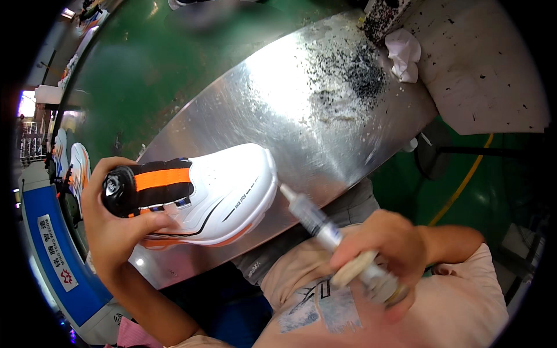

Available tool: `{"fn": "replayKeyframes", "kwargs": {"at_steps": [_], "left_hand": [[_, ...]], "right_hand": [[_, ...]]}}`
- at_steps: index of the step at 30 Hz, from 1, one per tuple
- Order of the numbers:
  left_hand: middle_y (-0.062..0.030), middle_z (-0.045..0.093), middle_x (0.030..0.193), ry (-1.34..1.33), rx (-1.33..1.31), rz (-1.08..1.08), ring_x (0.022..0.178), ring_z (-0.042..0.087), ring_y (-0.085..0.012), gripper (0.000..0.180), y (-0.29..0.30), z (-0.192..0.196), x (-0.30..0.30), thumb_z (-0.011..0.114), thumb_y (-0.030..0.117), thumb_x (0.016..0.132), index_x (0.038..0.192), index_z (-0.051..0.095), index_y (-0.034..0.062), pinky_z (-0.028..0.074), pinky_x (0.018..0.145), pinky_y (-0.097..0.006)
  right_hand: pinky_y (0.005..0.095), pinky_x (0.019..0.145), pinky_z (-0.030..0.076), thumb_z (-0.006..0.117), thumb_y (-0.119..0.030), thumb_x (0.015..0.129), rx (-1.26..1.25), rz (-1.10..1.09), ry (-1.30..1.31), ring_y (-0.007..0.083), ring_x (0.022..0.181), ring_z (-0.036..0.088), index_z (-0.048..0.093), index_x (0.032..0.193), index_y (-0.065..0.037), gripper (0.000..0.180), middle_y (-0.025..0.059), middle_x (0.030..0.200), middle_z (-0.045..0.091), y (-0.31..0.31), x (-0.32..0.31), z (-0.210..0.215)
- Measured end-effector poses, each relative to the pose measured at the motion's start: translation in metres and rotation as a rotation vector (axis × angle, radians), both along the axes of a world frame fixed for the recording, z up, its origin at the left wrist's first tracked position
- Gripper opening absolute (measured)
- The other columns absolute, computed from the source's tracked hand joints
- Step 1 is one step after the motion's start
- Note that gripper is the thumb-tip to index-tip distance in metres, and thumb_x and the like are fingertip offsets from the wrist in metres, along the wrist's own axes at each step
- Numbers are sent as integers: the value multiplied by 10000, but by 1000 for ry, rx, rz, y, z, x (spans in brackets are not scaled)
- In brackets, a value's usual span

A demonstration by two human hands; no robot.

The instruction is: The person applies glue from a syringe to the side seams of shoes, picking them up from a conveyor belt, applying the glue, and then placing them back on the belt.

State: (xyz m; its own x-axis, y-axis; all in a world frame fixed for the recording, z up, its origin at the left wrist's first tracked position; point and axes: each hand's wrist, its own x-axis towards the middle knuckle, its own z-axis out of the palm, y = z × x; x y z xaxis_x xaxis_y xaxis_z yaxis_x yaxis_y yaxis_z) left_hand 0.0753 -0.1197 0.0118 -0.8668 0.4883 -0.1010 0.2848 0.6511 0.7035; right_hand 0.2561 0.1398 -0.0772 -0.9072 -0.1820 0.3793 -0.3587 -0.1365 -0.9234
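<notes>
— Signs first: what shows around the rim?

— One blue panel (49, 243) curves along the edge at eight o'clock, with a white rectangular label (57, 255) bearing a red mark and dark print. A pale printed patch (325, 307) sits on the person's pink shirt (464, 301) at six o'clock.

— And the hands?

— The left hand (113, 223), at nine o'clock, has its grip closed around the heel end of a white shoe (226, 191) with an orange and black strap (159, 185) and a round black dial (116, 188). The shoe's toe points toward three o'clock, over the steel bench (290, 98); whether the sole touches it, I cannot tell. The right hand (386, 246), at five o'clock, has its grip wrapped around a syringe-like applicator (316, 220) with a wooden handle (353, 268); its tip points toward ten o'clock and stands just beside the shoe's toe, apart from it.

— What else lies about?

— Black specks (360, 72) are scattered on the bench at one o'clock, near a crumpled white cloth (404, 53). A pale speckled board (487, 64) fills two o'clock. A yellow hose (464, 182) crosses the green floor (151, 64) at three o'clock. More shoes (72, 165) wait at nine o'clock, beyond the left hand.
</notes>
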Motion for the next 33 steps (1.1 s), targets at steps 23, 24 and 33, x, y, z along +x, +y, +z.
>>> {"fn": "replayKeyframes", "kwargs": {"at_steps": [23, 24, 33], "left_hand": [[-193, 402, 1299, 551, -225, 280, 1231, 341, -343, 541, 11, -131, -80, 545, 265, 832, 1314, 352, 112, 272, 1009, -380], [-194, 413, 1287, 554, -328, 307, 1226, 343, -348, 508, -7, -148, -69, 533, 276, 837, 1288, 384, 95, 268, 1010, -390], [-189, 550, 1099, 556, -270, 367, 1075, 482, -339, 380, -13, -172, -58, 504, 300, 848, 1080, 554, 4, 358, 921, -410]], "right_hand": [[295, 554, 453, 728, -317, 646, 1005, -510, 55, 214, 667, 539, 543, 1113, -100, 547, 102, 930, 518, 69, -11, -44], [281, 538, 444, 723, -297, 659, 931, -590, 51, 199, 625, 534, 556, 1086, -88, 504, 96, 900, 535, 76, 1, -47], [306, 691, 464, 563, -206, 819, 565, -474, -599, 231, 810, 581, 567, 1028, -17, 282, 145, 926, 588, 6, 44, -140]]}}
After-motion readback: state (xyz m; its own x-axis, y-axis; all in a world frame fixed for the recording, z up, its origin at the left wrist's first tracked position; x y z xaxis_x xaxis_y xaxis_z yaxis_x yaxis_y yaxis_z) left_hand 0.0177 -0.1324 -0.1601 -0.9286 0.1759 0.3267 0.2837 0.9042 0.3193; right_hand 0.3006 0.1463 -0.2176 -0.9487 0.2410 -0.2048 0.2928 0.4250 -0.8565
